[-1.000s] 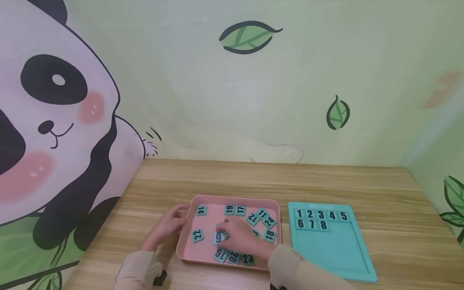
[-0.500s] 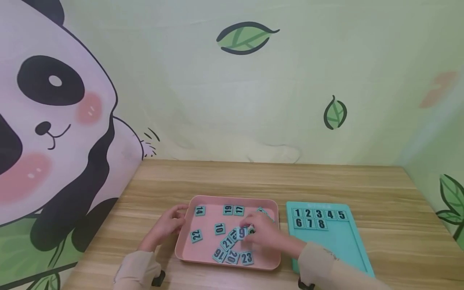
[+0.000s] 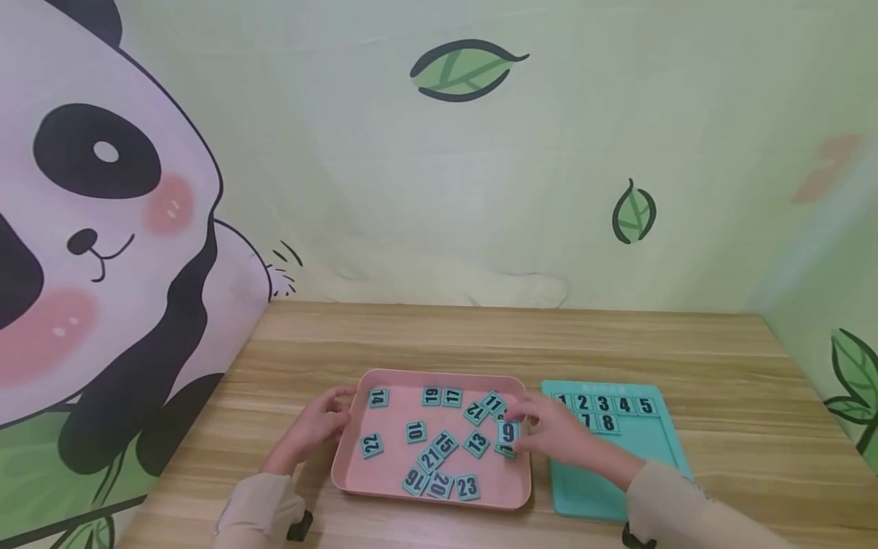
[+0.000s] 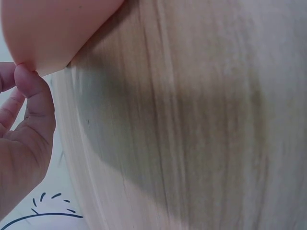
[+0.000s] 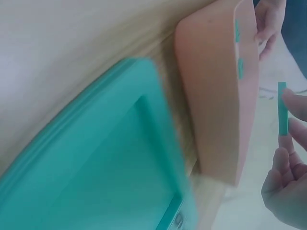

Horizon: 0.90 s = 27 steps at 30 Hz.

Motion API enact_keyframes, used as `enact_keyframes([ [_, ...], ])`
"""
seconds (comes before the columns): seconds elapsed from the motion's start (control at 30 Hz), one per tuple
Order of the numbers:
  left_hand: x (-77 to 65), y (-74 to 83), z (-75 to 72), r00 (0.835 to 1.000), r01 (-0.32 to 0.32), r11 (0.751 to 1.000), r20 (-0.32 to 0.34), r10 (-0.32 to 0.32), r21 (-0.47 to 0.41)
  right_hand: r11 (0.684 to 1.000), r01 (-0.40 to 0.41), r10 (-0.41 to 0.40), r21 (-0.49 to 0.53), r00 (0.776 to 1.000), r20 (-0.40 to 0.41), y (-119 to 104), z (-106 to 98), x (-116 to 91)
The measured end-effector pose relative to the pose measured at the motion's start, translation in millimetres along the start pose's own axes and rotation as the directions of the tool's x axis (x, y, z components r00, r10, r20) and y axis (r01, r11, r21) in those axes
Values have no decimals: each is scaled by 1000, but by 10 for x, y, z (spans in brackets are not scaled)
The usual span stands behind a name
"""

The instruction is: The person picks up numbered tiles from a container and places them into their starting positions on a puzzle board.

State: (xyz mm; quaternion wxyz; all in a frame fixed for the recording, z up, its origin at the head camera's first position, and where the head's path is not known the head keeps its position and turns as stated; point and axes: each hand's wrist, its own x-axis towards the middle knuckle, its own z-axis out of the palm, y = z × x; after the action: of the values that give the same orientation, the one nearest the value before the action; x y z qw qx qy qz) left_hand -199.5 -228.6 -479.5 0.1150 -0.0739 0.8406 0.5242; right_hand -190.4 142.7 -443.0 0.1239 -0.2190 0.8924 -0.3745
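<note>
My right hand [image 3: 549,431] pinches a teal number tile marked 9 [image 3: 508,433] above the right rim of a pink tray [image 3: 387,482]. In the right wrist view the tile [image 5: 282,110] appears edge-on between thumb and fingers. My left hand [image 3: 318,427] rests against the tray's left side; in the left wrist view its thumb [image 4: 36,86] touches the outer wall. Several loose number tiles lie in the tray, such as tile 10 [image 3: 415,432] and tile 13 [image 3: 476,443]. One tile under the 9 is mostly hidden.
To the right of the tray lies a teal board [image 3: 617,488] with tiles in its top two rows, including tile 5 [image 3: 646,406] and tile 8 [image 3: 607,423]. My right hand covers part of it. A panda-print wall covering [image 3: 411,229] stands behind the wooden table [image 3: 439,335].
My right hand has carried the 9 tile rightwards from mid-tray to the right rim, uncovering the tiles beneath its path. My left hand stays at the tray's left side.
</note>
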Motion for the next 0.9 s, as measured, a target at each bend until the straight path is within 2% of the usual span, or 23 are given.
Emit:
enact_keyframes([
  [0.07,3,-2,-5,1000,-3,1000,1,3,3,1000,11,-11,-27,1000,-2,60,-63,-46],
  [0.4,6,-13,-13,1000,3,1000,0,-3,3,999,-10,10,-39,1000,12,360,-350,-254],
  [0.63,-1,-14,-7,1000,9,1000,-2,-9,5,998,26,-29,-49,998,-63,570,-519,-382],
  [0.9,10,-9,8,1000,22,1000,-5,-22,-6,996,0,-12,-84,988,-153,809,-660,-470],
])
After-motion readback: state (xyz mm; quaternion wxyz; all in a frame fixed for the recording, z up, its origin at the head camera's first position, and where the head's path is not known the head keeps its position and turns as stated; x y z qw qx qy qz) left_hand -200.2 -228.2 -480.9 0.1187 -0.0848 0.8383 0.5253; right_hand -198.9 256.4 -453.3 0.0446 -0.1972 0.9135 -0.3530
